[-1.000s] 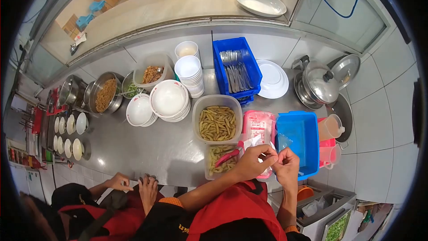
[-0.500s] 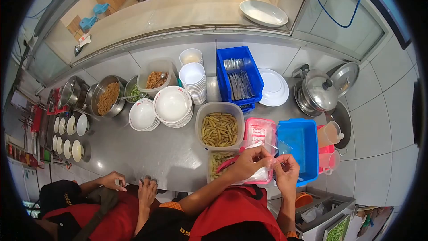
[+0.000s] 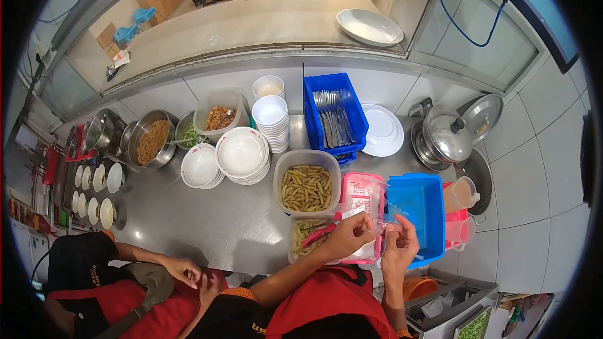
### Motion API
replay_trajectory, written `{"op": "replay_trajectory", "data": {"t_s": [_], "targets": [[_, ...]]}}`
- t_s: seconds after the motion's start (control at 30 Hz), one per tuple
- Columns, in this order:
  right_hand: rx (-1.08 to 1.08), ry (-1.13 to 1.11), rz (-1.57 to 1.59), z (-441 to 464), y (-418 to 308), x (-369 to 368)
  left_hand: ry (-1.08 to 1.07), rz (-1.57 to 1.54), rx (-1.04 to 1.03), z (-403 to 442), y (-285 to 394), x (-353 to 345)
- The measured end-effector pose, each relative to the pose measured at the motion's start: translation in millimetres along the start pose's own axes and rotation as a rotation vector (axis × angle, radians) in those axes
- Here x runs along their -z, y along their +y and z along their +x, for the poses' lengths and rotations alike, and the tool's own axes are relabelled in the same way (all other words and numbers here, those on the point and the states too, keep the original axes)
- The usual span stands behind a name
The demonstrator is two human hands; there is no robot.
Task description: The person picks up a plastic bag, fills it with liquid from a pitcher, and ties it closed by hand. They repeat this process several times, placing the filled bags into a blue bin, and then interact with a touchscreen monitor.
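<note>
Steel counter below the serving window, and near its front edge, towards the right, the hands hover slightly apart: left hand pinched over the pink box, right hand gripping what looks like clear film, hard to make out. Light fingertip pressure should suit thin plastic best. The blue bin's near-left corner crowds the right hand; roomier steel lies leftward, beyond the tongs.
</note>
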State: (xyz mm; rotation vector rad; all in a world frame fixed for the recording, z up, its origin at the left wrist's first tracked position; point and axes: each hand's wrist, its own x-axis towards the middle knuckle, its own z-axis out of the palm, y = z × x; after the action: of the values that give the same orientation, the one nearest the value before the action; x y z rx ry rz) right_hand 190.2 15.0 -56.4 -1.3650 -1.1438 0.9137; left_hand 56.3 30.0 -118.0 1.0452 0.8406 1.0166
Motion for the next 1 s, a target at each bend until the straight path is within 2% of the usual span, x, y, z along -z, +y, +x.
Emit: {"op": "replay_trajectory", "data": {"t_s": [0.07, 0.23, 0.3, 0.37, 0.4, 0.47, 0.5, 0.6, 0.67, 0.73, 0.77, 0.93, 1.0], "targets": [[-0.023, -0.030, 0.071, 2, 2, 3, 0.008, -0.076, -0.045, 2, -6, 1], [-0.049, -0.087, 0.306, 5, 14, 8, 0.019, 0.000, -0.020, 3, -8, 4], [-0.143, -0.087, 0.386, 5, 16, 11, 0.012, 0.023, -0.028, 5, -13, 6], [-0.188, -0.152, 0.435, 7, 17, 20, -0.126, -0.214, 0.085, 5, -16, 10], [-0.232, -0.215, 0.481, 7, 17, 24, -0.121, -0.212, 0.081, 4, -18, 13], [-0.303, -0.289, 0.469, 8, 13, 30, -0.043, -0.424, 0.195, 3, -19, 15], [-0.374, -0.358, 0.453, 9, 12, 31, -0.035, -0.424, 0.184, 2, -16, 13], [-0.399, -0.433, 0.396, 12, 16, 32, 0.009, -0.464, 0.205, 1, -9, 7], [-0.345, -0.475, 0.316, 14, 21, 31, 0.113, -0.515, 0.274, 2, -11, 5], [-0.069, -0.501, -0.009, 14, 24, 25, 0.090, -0.538, 0.279, 4, -14, 6], [-0.119, -0.518, -0.004, 14, 22, 24, 0.114, -0.587, 0.296, 5, -14, 4], [-0.086, -0.479, -0.082, 17, 23, 13, 0.156, -0.735, 0.327, 4, -15, 3], [-0.006, -0.409, -0.071, 17, 21, 9, 0.092, -0.708, 0.305, 4, -26, 8]]}}
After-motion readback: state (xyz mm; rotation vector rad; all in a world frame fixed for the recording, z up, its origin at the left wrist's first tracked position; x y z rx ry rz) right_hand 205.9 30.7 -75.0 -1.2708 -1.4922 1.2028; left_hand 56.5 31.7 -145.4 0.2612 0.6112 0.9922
